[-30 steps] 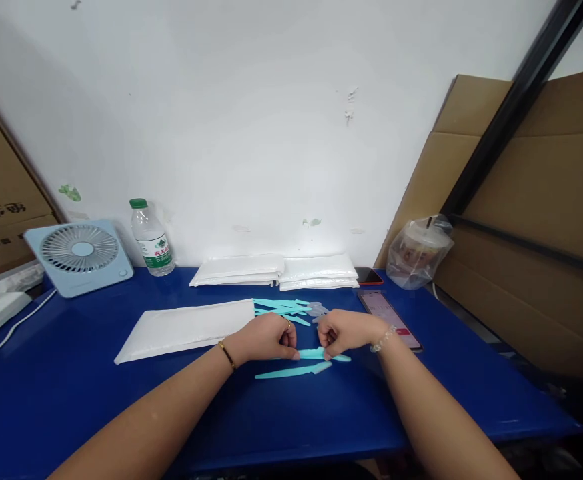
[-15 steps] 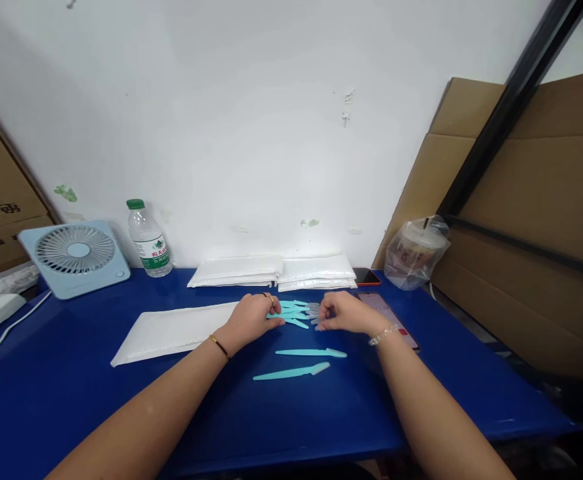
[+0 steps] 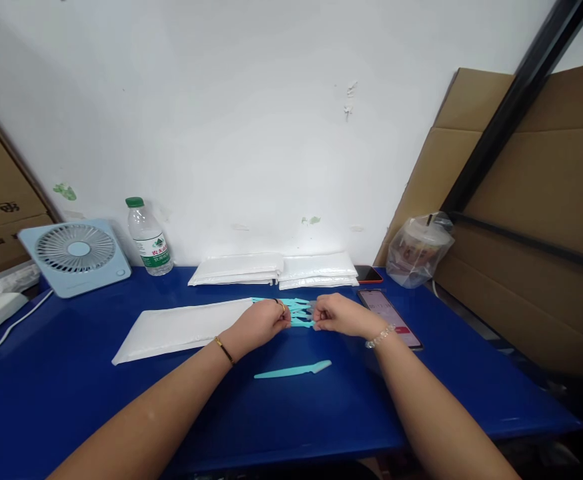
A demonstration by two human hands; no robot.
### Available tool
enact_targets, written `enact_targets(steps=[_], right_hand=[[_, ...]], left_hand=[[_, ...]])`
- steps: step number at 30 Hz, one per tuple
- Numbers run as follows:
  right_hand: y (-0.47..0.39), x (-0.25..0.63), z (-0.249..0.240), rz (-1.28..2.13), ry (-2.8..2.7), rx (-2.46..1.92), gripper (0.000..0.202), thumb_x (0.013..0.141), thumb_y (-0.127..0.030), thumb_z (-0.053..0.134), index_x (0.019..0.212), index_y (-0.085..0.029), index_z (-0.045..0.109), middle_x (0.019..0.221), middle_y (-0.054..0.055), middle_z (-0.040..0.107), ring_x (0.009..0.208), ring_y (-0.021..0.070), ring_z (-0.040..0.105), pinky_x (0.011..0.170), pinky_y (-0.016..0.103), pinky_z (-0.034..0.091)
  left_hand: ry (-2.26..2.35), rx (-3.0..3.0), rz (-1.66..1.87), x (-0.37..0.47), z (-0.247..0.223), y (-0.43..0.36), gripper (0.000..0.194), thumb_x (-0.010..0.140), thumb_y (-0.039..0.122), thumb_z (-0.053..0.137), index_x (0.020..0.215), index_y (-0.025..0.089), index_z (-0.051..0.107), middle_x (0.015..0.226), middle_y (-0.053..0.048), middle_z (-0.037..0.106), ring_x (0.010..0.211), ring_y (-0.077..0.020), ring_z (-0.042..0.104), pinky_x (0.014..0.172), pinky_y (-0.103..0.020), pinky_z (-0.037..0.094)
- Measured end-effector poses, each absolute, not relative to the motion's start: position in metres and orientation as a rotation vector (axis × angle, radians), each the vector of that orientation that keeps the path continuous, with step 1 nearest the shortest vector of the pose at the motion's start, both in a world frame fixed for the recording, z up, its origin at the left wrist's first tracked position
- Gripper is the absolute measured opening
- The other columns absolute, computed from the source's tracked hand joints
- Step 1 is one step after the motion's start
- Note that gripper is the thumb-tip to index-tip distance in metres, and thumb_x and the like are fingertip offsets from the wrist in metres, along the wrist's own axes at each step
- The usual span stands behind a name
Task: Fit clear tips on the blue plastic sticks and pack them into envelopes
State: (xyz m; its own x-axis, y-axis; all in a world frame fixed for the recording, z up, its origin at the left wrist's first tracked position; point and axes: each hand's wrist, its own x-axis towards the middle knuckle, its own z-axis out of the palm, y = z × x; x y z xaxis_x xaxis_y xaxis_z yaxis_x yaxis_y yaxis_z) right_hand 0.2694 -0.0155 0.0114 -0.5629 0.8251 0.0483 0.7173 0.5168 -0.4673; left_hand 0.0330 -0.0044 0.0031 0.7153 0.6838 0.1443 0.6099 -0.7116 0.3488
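Several teal eyebrow razors [image 3: 296, 308] lie in a fanned pile between my two hands. My left hand [image 3: 264, 320] is closed at the pile's left side, its thumb and fingers pinched on the handle of the nearest razor [image 3: 301, 325]. My right hand [image 3: 334, 313] pinches the same razor at its head end, next to the pile's clear blade covers; its fingertips partly hide the razor's end. Closer to me, a single eyebrow razor [image 3: 291, 370] lies flat on the blue table. A white padded envelope [image 3: 181, 327] lies left of the pile, partly behind my left hand.
At the wall lie white padded envelopes [image 3: 236, 269] in two stacks. A phone [image 3: 391, 319] lies beside my right wrist, with another phone [image 3: 369, 274] behind it. A bagged cup [image 3: 419, 250] stands right; a bottle [image 3: 149, 243] and a blue fan [image 3: 76, 257] stand left.
The upper of the two loose razors has left its spot on the table and is now at the pile, between my hands. My left hand has shifted slightly right.
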Motion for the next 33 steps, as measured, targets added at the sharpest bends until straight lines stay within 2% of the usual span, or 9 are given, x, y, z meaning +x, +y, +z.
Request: enact_targets(steps=[4,6,8,12,15,18,25,29,33], right_hand=[[-0.007,0.275,0.009,0.469,-2.350,-1.403,0.003,0.073,-0.017,0.064,0.070,-0.016,0.064,0.075,0.003,0.061,0.065,0.0128,0.056,0.058,0.022,0.039],[-0.005,0.278,0.008,0.458,-2.267,-1.437,0.006,0.074,-0.022,0.064,0.074,-0.016,0.067,0.076,0.003,0.062,0.067,0.0136,0.056,0.059,0.022,0.040],[-0.006,0.280,0.010,0.474,-2.236,-1.433,0.011,0.076,-0.027,0.063,0.076,-0.017,0.068,0.079,0.004,0.064,0.069,0.0144,0.057,0.060,0.023,0.041],[-0.015,0.283,0.018,0.547,-2.315,-1.386,0.012,0.077,-0.023,0.059,0.073,-0.016,0.069,0.078,0.004,0.066,0.070,0.0144,0.058,0.061,0.023,0.041],[-0.023,0.282,0.024,0.840,-2.484,-1.330,0.017,0.071,-0.032,0.068,0.076,-0.016,0.070,0.072,0.002,0.066,0.065,0.0138,0.058,0.056,0.022,0.041],[-0.028,0.275,0.025,1.067,-2.617,-1.290,0.030,0.061,-0.040,0.076,0.079,-0.016,0.071,0.067,0.000,0.064,0.060,0.0127,0.056,0.052,0.021,0.039],[-0.025,0.265,0.019,0.951,-2.599,-1.262,0.017,0.070,-0.033,0.070,0.072,-0.016,0.068,0.062,0.000,0.062,0.055,0.0111,0.054,0.049,0.021,0.037],[-0.018,0.276,0.015,0.809,-2.410,-1.348,0.014,0.070,-0.029,0.070,0.067,-0.016,0.065,0.066,0.001,0.065,0.059,0.0127,0.057,0.052,0.021,0.039],[-0.010,0.285,0.011,0.812,-2.214,-1.419,0.016,0.073,-0.032,0.066,0.076,-0.016,0.066,0.068,0.003,0.066,0.056,0.0131,0.056,0.051,0.022,0.040]], left_hand=[[1.182,2.653,0.404,0.027,0.005,0.007,0.016,0.083,0.022,0.047,0.079,0.019,0.062,0.087,-0.005,0.064,0.079,-0.0174,0.058,0.069,-0.026,0.040],[1.254,2.585,0.456,0.024,0.008,0.006,0.016,0.082,0.030,0.052,0.089,0.019,0.062,0.091,-0.005,0.064,0.081,-0.0183,0.058,0.069,-0.026,0.041],[1.237,2.505,0.449,0.024,0.012,-0.002,0.029,0.079,0.042,0.057,0.097,0.020,0.059,0.089,-0.004,0.063,0.079,-0.0180,0.058,0.064,-0.026,0.040],[0.975,2.494,0.184,0.027,0.019,-0.028,0.034,0.072,0.053,0.063,0.087,0.022,0.062,0.075,0.001,0.062,0.065,-0.0142,0.055,0.053,-0.024,0.033],[0.924,2.561,0.107,0.031,0.017,-0.042,0.028,0.068,0.047,0.069,0.080,0.023,0.063,0.073,0.003,0.063,0.066,-0.0133,0.055,0.052,-0.023,0.030],[0.976,2.539,0.084,0.034,0.011,-0.043,0.018,0.075,0.041,0.064,0.077,0.023,0.062,0.072,0.004,0.065,0.065,-0.0120,0.054,0.052,-0.023,0.030],[1.122,2.612,0.182,0.032,0.009,-0.029,0.017,0.081,0.038,0.058,0.077,0.022,0.063,0.072,0.001,0.064,0.066,-0.0139,0.054,0.054,-0.024,0.030],[1.240,2.678,0.216,0.025,0.012,-0.018,0.016,0.082,0.035,0.056,0.075,0.021,0.062,0.075,0.000,0.064,0.069,-0.0153,0.056,0.055,-0.026,0.031],[1.296,2.693,0.240,0.022,0.009,-0.011,0.013,0.079,0.033,0.059,0.075,0.021,0.062,0.075,0.000,0.064,0.068,-0.0152,0.056,0.055,-0.026,0.031]])
